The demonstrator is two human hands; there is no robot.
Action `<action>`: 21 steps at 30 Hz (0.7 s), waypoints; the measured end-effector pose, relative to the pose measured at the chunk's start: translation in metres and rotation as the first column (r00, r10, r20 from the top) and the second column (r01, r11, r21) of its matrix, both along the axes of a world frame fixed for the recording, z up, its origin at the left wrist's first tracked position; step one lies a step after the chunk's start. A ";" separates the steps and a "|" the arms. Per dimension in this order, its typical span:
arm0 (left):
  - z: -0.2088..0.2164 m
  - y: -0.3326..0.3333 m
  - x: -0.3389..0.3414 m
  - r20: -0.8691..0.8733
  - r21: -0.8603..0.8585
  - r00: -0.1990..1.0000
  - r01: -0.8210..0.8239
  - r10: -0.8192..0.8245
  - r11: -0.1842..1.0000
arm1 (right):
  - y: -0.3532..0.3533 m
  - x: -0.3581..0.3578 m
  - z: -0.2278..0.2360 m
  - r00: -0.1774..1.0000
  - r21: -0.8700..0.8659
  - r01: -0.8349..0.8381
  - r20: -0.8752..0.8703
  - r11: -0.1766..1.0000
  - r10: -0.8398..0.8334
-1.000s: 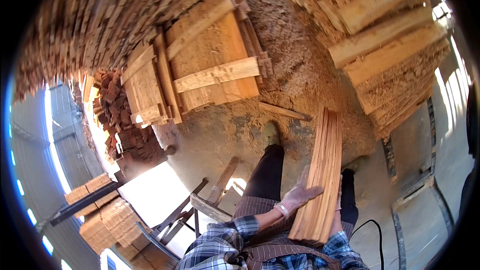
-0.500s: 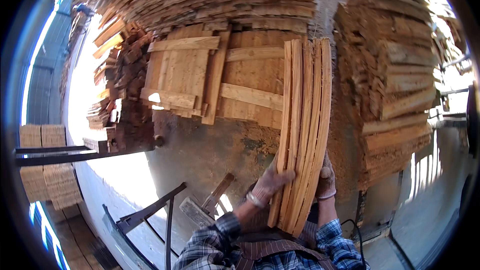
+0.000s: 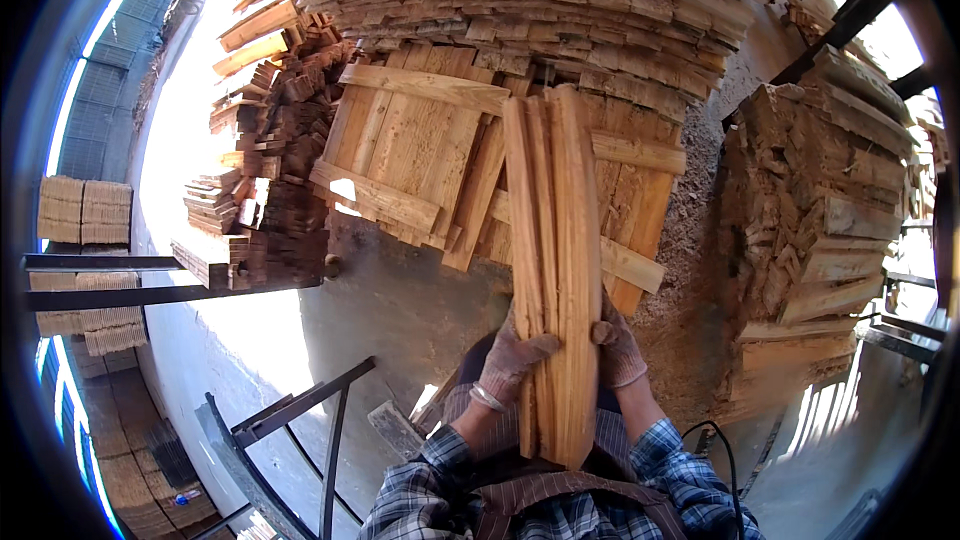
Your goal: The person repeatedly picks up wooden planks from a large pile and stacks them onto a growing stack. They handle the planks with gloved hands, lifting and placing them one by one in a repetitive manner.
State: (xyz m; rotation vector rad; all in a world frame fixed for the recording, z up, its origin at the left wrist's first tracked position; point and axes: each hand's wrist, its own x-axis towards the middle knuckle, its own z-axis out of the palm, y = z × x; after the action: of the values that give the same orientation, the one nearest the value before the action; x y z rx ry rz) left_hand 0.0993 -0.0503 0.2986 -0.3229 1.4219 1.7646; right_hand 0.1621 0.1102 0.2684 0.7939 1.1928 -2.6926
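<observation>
Between my two gloved hands stands a bundle of long wooden boards [image 3: 553, 240], held lengthwise in front of my body and pointing away from me. My left hand [image 3: 512, 358] is closed on the bundle's left side, with the thumb across the near face. On the opposite side my right hand [image 3: 618, 345] grips the boards, its fingers partly hidden behind them. Past the far half of the bundle, two wooden panels with cross battens lie on the floor, a left panel [image 3: 400, 130] and a right panel [image 3: 640, 202].
Stacked boards [image 3: 520, 0] form a wide pile at the back. Another wood stack [image 3: 275, 140] stands at the left, and a tall one [image 3: 810, 210] at the right. A dark metal frame [image 3: 310, 400] rises near my left. Bundled slats [image 3: 85, 210] sit at the far left.
The bundle has swung to the left and turned, now showing a broad board face on its right side. Both hands have moved with it. The view has shifted too.
</observation>
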 end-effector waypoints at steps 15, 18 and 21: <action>-0.154 -0.141 -0.386 -0.347 -0.762 0.611 0.258 -0.711 0.594 | -0.151 -0.335 -0.156 0.987 0.599 -0.159 0.123 0.785 0.106; -0.220 -0.204 -0.405 -0.492 -0.866 0.476 -0.180 -0.729 0.467 | -0.144 -0.353 -0.173 0.936 0.848 -0.289 0.152 0.445 0.319; -0.192 -0.251 -0.465 -0.230 -0.959 0.532 0.020 -0.815 0.283 | -0.101 -0.342 -0.103 0.891 0.737 -0.417 0.217 0.532 0.399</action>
State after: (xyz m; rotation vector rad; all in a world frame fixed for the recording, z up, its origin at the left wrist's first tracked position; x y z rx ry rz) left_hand -0.3660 -0.3009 0.1064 0.3618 2.6588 0.3498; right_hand -0.1795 0.0093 0.1657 0.4782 2.2422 -1.7119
